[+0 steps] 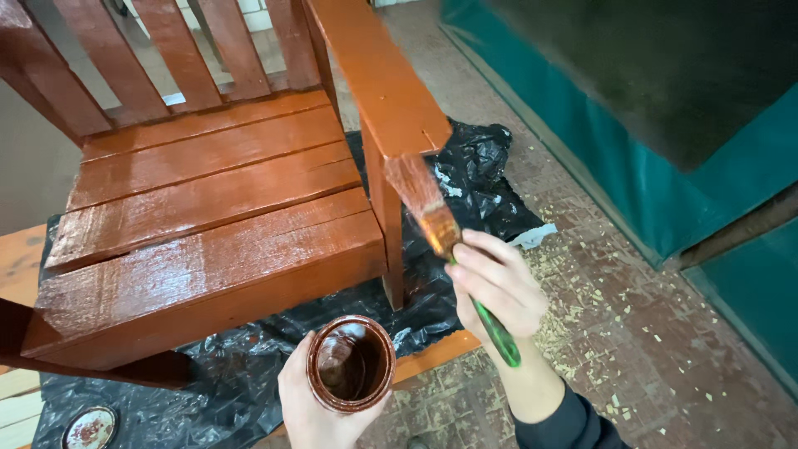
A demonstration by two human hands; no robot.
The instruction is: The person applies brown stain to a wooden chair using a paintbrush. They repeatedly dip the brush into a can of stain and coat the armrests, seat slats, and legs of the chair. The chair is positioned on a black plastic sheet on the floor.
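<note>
Right hand [497,283] is clamped on a brush [449,241], fingers wrapped round the green handle, bristles loaded with red-brown paint and pressed up against the end face of the chair [208,224] armrest [384,79], right where the arm meets its front post. The handle angles down and toward the person, which looks like a way to lay the bristles flat on that end grain. Left hand [320,399] is closed round a small tin [351,363] of the same brown paint, held upright and near, just below and left of the brush, so a reload is a short dip away, by my reading. The tin is open, with paint coating its inner wall and rim. The chair fills the left and far side of the view, 5 seat slats glossy and wet-looking, back slats the same colour. Under it lies black plastic sheet [465,175], crumpled, apparently there to catch drips. A round lid [89,427] rests on the sheet at the near left corner, well apart from the tin. Right of the sheet, the floor [632,333] is reddish and scattered with pale chips. Far right stands a green wall [632,166].
</note>
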